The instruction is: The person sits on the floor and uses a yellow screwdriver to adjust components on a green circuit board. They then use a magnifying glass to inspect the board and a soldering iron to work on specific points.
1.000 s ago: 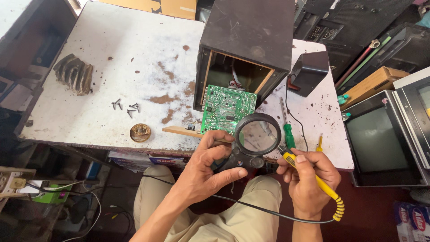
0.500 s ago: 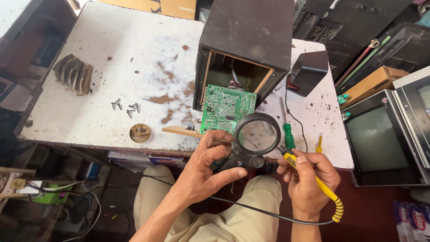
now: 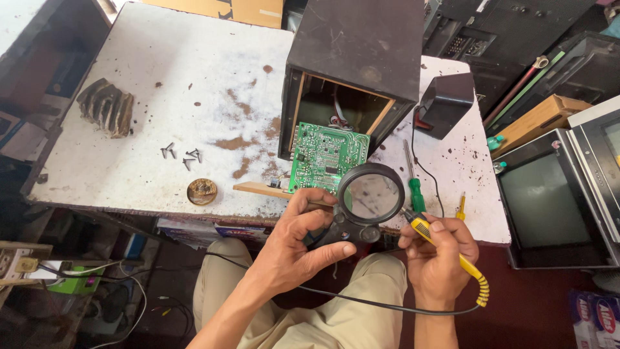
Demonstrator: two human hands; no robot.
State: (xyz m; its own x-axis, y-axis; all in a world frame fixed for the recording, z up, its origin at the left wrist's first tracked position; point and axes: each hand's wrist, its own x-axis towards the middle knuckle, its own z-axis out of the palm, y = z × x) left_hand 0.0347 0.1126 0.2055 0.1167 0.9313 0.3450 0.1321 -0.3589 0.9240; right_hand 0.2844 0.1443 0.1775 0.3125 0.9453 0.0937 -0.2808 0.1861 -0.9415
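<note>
My left hand (image 3: 298,238) grips the black handle of a round magnifying glass (image 3: 371,194), held over the near edge of a green circuit board (image 3: 326,157). The board sticks out of an open black speaker box (image 3: 357,63) on the white table (image 3: 142,116). My right hand (image 3: 438,256) holds a yellow soldering iron (image 3: 452,253) like a pen, its tip pointing under the lens. A black cord runs from the iron across my lap.
A green-handled screwdriver (image 3: 414,187) and a small yellow tool (image 3: 460,207) lie by the table's right edge. Several screws (image 3: 181,155), a round tin (image 3: 202,191), a wooden stick (image 3: 261,189) and a crumpled lump (image 3: 106,106) sit left. A small black speaker (image 3: 447,103) and old monitors (image 3: 549,200) stand right.
</note>
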